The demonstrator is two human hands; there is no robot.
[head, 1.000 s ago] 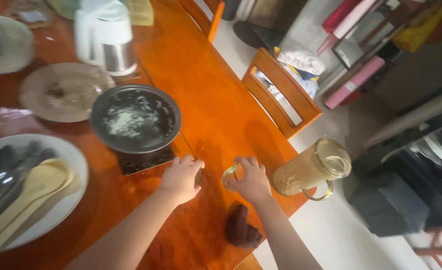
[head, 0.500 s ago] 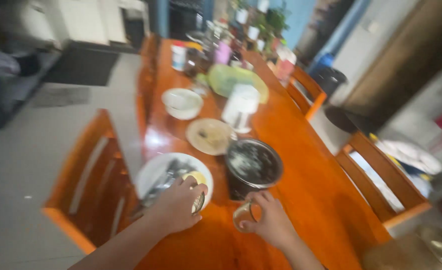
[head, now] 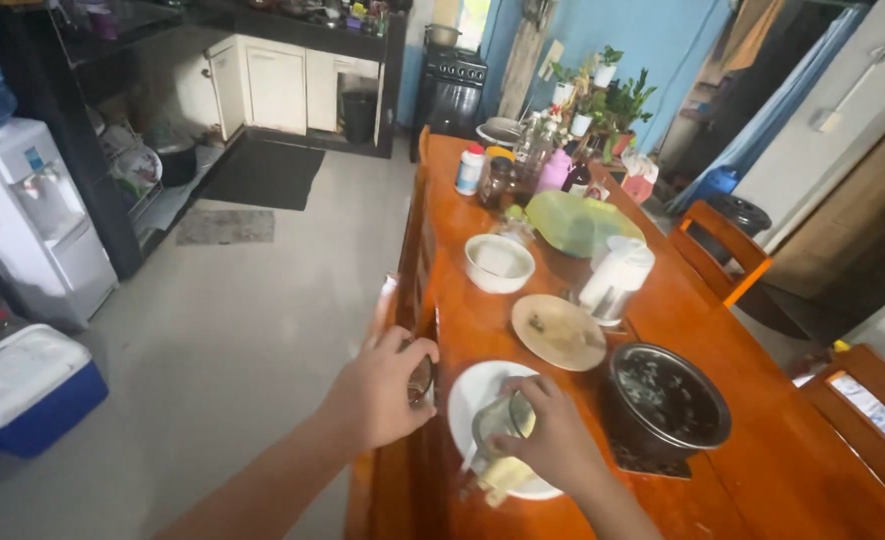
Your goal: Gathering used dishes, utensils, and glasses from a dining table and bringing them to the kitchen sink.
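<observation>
The right hand (head: 557,440) grips a clear glass mug (head: 497,420) above the white plate (head: 472,395), which holds a pale wooden spoon (head: 502,475). The left hand (head: 387,385) is closed around a small dark glass (head: 420,380) at the edge of the orange worktop (head: 762,470). Beside the plate, a black pot (head: 667,400) holds white scraps; a white bowl (head: 499,263) and a beige plate (head: 559,332) sit further along

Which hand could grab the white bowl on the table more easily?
Probably neither is free, but the right hand is better placed. It is over the table above the white plate, nearer the white bowl, though it holds a glass cup. The left hand holds a small glass off the table's edge.
</observation>
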